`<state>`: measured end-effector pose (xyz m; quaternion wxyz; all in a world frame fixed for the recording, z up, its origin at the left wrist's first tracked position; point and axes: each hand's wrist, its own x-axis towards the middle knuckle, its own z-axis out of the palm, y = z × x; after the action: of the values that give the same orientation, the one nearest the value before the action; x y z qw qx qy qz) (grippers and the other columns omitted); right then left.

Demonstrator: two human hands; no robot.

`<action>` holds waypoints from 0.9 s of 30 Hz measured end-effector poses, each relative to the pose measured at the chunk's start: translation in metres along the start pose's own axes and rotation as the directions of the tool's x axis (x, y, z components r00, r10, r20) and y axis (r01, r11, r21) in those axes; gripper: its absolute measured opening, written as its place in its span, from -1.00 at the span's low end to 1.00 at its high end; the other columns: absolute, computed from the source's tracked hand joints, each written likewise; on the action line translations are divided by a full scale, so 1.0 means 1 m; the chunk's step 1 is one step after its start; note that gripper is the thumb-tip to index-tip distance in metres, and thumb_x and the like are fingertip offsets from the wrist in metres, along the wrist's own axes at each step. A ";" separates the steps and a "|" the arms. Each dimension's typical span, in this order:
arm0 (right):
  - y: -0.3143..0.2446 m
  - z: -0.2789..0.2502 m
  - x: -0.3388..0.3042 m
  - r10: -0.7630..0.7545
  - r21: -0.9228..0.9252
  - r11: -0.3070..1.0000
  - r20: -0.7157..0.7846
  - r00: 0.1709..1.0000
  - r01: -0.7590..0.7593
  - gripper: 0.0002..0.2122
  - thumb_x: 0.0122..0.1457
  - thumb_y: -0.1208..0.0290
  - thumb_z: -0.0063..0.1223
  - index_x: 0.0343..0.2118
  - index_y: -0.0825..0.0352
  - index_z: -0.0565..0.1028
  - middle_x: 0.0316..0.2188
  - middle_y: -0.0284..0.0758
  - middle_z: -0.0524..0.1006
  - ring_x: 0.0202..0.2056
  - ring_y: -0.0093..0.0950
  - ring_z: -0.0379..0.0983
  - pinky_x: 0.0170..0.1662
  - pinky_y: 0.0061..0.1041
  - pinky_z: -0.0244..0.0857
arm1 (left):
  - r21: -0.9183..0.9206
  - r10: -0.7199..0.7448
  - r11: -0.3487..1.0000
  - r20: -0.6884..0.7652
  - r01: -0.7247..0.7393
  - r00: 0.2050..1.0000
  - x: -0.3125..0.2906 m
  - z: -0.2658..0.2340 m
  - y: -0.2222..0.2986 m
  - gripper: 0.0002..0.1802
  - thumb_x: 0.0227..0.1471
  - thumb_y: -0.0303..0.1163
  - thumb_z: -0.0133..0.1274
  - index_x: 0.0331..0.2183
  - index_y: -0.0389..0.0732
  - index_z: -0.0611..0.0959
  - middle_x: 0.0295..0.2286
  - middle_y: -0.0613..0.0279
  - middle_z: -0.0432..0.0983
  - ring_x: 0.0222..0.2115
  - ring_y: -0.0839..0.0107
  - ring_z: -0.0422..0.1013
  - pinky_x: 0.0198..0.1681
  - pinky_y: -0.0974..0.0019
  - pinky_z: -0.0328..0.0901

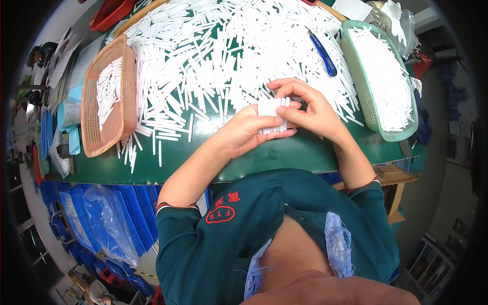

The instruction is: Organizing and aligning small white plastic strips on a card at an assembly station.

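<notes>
Fingers [267, 121] of the left hand [245, 130] are gripping a compact bundle of white sticks [269, 113], the thumb lying across its near face and the other fingers supporting it from below. The right hand [317, 112] is closing on the same bundle from the other side, its thumb pressing the face and its other fingers curling around behind. The bundle is sitting between the two hands, just above the near part of the green tabletop [264, 161], with stick ends showing along its edges.

Beyond the hands, a broad loose pile of similar white sticks [239, 48] is covering much of the tabletop, the pieces pointing every way. A blue utility knife [322, 54] is resting on the pile, toward its right side. An orange-pink basket [129, 94] is standing at the left, holding a smaller heap of sticks, and a pale green basket [360, 84] at the right is brimming with them. Several blue trays [137, 211] are standing below the tabletop at the left, clear plastic [109, 223] partly covering them.
</notes>
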<state>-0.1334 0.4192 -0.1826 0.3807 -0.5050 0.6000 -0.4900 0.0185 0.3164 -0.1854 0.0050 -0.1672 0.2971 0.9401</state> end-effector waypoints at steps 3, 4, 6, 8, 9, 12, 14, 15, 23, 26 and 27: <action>0.001 -0.002 0.001 -0.019 0.021 1.000 0.014 1.000 0.019 -0.84 -0.02 0.45 0.06 -0.34 0.31 0.43 -0.17 -0.31 0.41 -0.29 -0.62 0.33 -0.20 -0.65 0.24 | 0.026 -0.037 0.999 0.007 0.036 0.999 0.001 -0.001 -0.002 -0.54 -0.02 -0.55 -0.04 -0.03 -0.37 0.33 -0.09 0.00 0.35 -0.09 0.28 0.34 0.01 0.19 0.26; 0.001 -0.003 0.001 -0.026 0.036 0.999 0.001 1.000 0.025 -0.87 0.00 0.48 0.03 -0.35 0.31 0.43 -0.21 -0.32 0.41 -0.22 -0.60 0.31 -0.15 -0.60 0.20 | 0.046 -0.063 0.997 0.014 0.062 0.998 0.001 -0.001 -0.001 -0.56 -0.02 -0.54 -0.04 -0.04 -0.37 0.35 -0.11 0.04 0.37 -0.10 0.29 0.35 0.00 0.23 0.28; -0.001 -0.005 0.001 -0.032 0.051 0.998 -0.009 0.999 0.033 -0.90 0.01 0.51 0.01 -0.37 0.31 0.43 -0.24 -0.33 0.40 -0.15 -0.57 0.30 -0.09 -0.54 0.16 | 0.043 -0.067 0.997 0.018 0.066 0.998 0.002 -0.001 0.000 -0.56 -0.01 -0.53 -0.04 -0.04 -0.38 0.35 -0.12 0.02 0.38 -0.10 0.28 0.36 0.00 0.25 0.28; -0.010 -0.009 0.001 0.160 0.403 0.911 -0.134 0.978 -0.094 -0.90 0.02 0.50 -0.01 -0.36 0.30 0.43 -0.36 -0.41 0.41 -0.26 -0.64 0.29 -0.18 -0.58 0.17 | 0.041 -0.071 0.997 0.025 0.070 0.997 0.002 0.000 0.001 -0.56 -0.01 -0.51 -0.04 -0.04 -0.39 0.35 -0.13 0.01 0.39 -0.10 0.27 0.36 -0.01 0.27 0.29; -0.005 -0.016 0.002 0.184 0.522 0.851 -0.191 0.964 -0.059 -0.88 0.03 0.49 -0.02 -0.33 0.29 0.40 -0.41 -0.44 0.40 -0.30 -0.64 0.28 -0.25 -0.62 0.17 | 0.043 -0.062 0.997 0.023 0.061 0.998 0.002 0.000 0.002 -0.52 -0.01 -0.52 -0.05 -0.02 -0.42 0.31 -0.11 -0.04 0.36 -0.07 0.21 0.33 0.01 0.24 0.26; 0.006 -0.043 0.005 0.144 0.834 0.525 -0.284 0.948 0.170 -0.88 0.06 0.47 -0.02 -0.34 0.35 0.39 -0.42 -0.42 0.42 -0.38 -0.61 0.32 -0.26 -0.61 0.24 | 0.047 -0.046 0.998 0.016 0.046 0.999 0.002 0.002 0.005 -0.48 -0.02 -0.52 -0.06 0.00 -0.46 0.27 -0.08 -0.08 0.33 -0.03 0.15 0.29 0.04 0.20 0.22; 0.000 -0.060 0.007 0.054 0.947 -0.033 -0.317 0.947 0.319 -0.88 0.06 0.51 -0.04 -0.33 0.36 0.37 -0.41 -0.39 0.41 -0.36 -0.58 0.33 -0.24 -0.56 0.27 | 0.048 -0.036 0.998 0.008 0.036 0.999 0.002 0.002 0.006 -0.48 -0.01 -0.51 -0.06 0.01 -0.45 0.26 -0.07 -0.09 0.33 -0.03 0.15 0.29 0.04 0.21 0.22; -0.003 -0.065 0.005 0.054 0.947 -0.033 -0.317 0.947 0.319 -0.88 0.06 0.51 -0.04 -0.33 0.36 0.37 -0.41 -0.39 0.41 -0.36 -0.58 0.33 -0.24 -0.56 0.27 | 0.051 -0.033 0.998 0.008 0.033 0.999 0.002 0.002 0.006 -0.48 -0.01 -0.51 -0.06 0.01 -0.45 0.26 -0.07 -0.08 0.33 -0.03 0.15 0.29 0.04 0.21 0.22; -0.014 -0.079 -0.007 0.043 0.789 -0.486 -0.408 0.912 0.375 -0.56 0.05 0.24 0.07 -0.06 0.39 0.30 -0.23 -0.37 0.46 -0.29 -0.54 0.37 -0.19 -0.48 0.28 | 0.062 -0.021 0.998 0.003 0.021 1.000 0.003 0.001 0.007 -0.47 -0.01 -0.51 -0.05 0.02 -0.46 0.25 -0.07 -0.08 0.32 -0.03 0.16 0.30 0.03 0.20 0.23; -0.012 -0.072 -0.004 -0.067 0.869 -0.362 -0.384 0.921 0.336 -0.49 0.12 0.19 -0.04 0.05 0.42 0.18 -0.26 -0.36 0.42 -0.33 -0.54 0.33 -0.25 -0.52 0.24 | 0.068 -0.016 0.998 -0.002 0.017 1.000 0.003 0.002 0.008 -0.47 -0.01 -0.51 -0.05 0.02 -0.46 0.25 -0.07 -0.09 0.33 -0.04 0.16 0.30 0.03 0.20 0.23; -0.008 -0.069 -0.003 -0.150 0.931 -0.219 -0.328 0.933 0.292 -0.50 0.12 0.15 -0.06 0.04 0.39 0.21 -0.26 -0.36 0.44 -0.32 -0.54 0.35 -0.23 -0.51 0.25 | 0.065 -0.016 0.998 0.003 0.016 1.000 0.003 0.002 0.008 -0.47 -0.01 -0.51 -0.05 0.01 -0.46 0.25 -0.07 -0.09 0.33 -0.04 0.16 0.30 0.03 0.20 0.24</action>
<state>-0.1963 0.4360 -0.1587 0.5062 -0.1087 -0.0705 -0.8526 0.0147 0.3108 -0.1804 0.0184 -0.1677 0.3259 0.9302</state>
